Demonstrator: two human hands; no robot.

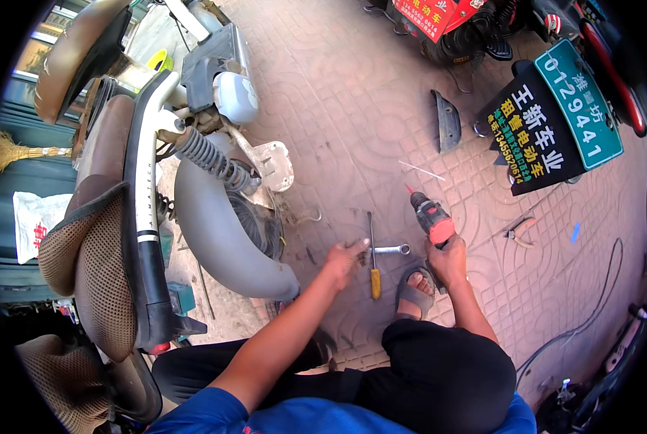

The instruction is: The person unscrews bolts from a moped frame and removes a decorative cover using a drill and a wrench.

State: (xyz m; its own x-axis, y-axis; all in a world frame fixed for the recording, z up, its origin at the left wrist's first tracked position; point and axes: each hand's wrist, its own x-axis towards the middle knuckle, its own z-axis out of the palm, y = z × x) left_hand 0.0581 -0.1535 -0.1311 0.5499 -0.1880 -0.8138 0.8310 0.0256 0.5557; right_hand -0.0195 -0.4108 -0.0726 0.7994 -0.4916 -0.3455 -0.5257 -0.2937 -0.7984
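Black cloth covers the bent knee [450, 362] low in my feed, behind the right hand [448, 262], and a sandal [414, 295] is planted between the two hands, a little toward the body. I see the right hand wrapped around the grip of a drill [435, 219], which points ahead and slightly left of that hand, a thin red tip [410, 189] at its nose. I judge the drill to be the heaviest tool here, hard-shelled and inclined to dip at the front; the grip is the place to hold it, with the palm well behind it and fingers clear of the tip, which looks easy to bend or snap sideways.

The left hand [347, 262] has its fingers bent at the left end of a wrench [390, 250]; the contact is hidden, so I cannot tell whether it grips or only touches. Bright metal suggests to me a stiff, solid thing, slippery if oily, and surest held along the shaft. Just right of the left hand lies a screwdriver [375, 283], probably light and rigid, best taken by its yellow handle.

Left of the left hand curves a grey mudguard [219, 231], smooth and likely a little springy, with a coil spring [213, 158] beyond it. Right of the right hand, pliers [513, 233] lie on the paving [338, 94]. Ahead of that hand I make out a thin white stick [422, 171], then a black plastic piece [448, 123].
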